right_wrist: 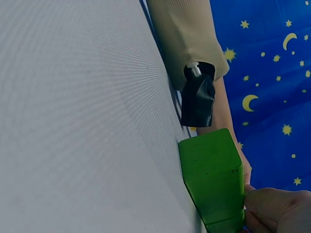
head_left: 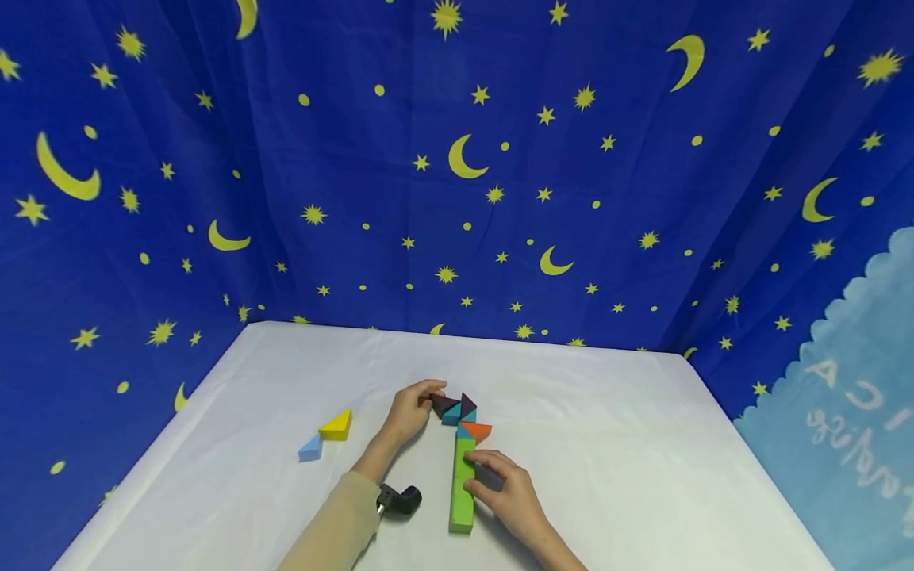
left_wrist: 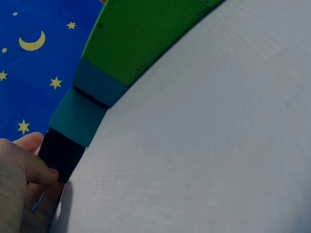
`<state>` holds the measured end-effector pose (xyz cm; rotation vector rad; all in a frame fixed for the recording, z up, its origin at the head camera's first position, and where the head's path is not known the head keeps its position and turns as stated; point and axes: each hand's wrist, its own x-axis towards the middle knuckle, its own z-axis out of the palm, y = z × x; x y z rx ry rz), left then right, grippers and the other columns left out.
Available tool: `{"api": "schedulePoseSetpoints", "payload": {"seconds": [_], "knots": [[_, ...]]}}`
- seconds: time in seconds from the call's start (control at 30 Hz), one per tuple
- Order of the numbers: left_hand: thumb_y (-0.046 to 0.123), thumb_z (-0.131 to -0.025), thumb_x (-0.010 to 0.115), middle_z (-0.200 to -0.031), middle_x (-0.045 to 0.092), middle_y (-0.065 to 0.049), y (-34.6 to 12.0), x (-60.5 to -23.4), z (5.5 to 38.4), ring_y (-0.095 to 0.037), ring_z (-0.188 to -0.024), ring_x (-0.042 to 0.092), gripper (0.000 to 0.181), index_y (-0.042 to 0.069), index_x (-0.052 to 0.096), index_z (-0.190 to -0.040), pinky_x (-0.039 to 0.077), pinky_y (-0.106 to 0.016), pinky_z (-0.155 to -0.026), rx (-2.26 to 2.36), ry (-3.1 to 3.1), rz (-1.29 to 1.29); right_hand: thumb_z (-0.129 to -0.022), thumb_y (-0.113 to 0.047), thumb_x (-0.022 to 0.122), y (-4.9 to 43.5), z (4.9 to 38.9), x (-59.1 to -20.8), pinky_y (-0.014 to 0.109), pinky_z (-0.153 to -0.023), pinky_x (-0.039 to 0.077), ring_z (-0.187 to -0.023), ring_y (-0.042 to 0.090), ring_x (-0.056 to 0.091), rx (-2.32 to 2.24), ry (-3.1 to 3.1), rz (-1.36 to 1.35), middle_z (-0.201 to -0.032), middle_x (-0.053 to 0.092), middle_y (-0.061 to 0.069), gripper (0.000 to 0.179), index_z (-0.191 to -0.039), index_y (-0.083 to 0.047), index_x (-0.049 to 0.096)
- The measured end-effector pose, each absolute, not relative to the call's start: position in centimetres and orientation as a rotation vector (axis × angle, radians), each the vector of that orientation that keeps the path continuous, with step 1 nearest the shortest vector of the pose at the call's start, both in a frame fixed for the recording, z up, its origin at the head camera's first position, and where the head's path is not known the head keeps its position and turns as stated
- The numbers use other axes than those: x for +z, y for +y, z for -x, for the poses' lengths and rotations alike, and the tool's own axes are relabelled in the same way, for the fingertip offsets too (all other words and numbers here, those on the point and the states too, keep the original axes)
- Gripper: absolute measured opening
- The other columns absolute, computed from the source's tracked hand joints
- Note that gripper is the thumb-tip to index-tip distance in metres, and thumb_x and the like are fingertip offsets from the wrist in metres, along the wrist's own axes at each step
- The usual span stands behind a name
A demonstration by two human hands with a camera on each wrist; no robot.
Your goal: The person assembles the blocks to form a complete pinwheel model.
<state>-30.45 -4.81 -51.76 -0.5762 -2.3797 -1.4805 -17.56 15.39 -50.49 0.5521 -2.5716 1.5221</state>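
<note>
A long green bar [head_left: 462, 496] lies on the table, pointing away from me. Beyond it sit an orange triangular block [head_left: 480, 431], teal triangular blocks [head_left: 451, 415] and two dark brown triangular blocks [head_left: 467, 406], all joined in a bent row. My left hand [head_left: 408, 412] pinches the leftmost dark brown triangular block [left_wrist: 60, 154] at the row's end, thumb on its face in the left wrist view. My right hand [head_left: 512, 496] touches the green bar's right side with thumb and index fingertips. In the right wrist view, the green bar [right_wrist: 214, 170] shows its near end.
Left of my left arm, a yellow triangular block [head_left: 337, 426] touches a light blue one [head_left: 310, 449] on the white tablecloth [head_left: 607, 444]. A black wrist device [head_left: 400, 500] sticks out from the left sleeve. Blue star-patterned cloth [head_left: 457, 198] hangs around the table.
</note>
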Motion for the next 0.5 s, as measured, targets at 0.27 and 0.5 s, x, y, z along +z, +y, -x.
{"api": "schedulePoseSetpoints", "payload": {"seconds": [0.27, 0.5], "knots": [[-0.022, -0.075, 0.052, -0.09, 0.07, -0.004, -4.7, -51.94, 30.49, -0.023, -0.087, 0.063, 0.045, 0.004, 0.068, -0.11, 0.052, -0.037, -0.076, -1.477, -2.385, 0.578, -0.083, -0.022, 0.074, 15.16, 17.37, -50.23, 0.035, -0.093, 0.047, -0.108, 0.023, 0.059, 1.524, -2.538, -0.562, -0.116, 0.063, 0.001, 0.037, -0.117, -0.011, 0.066], [-0.022, -0.074, 0.052, -0.09, 0.069, -0.006, -4.74, -52.06, 30.32, -0.023, -0.086, 0.063, 0.045, 0.002, 0.067, -0.109, 0.052, -0.036, -0.076, -1.466, -2.395, 0.583, -0.083, -0.025, 0.073, 15.16, 17.37, -50.23, 0.034, -0.094, 0.046, -0.109, 0.02, 0.058, 1.526, -2.57, -0.538, -0.116, 0.063, -0.001, 0.037, -0.117, -0.012, 0.066]]}}
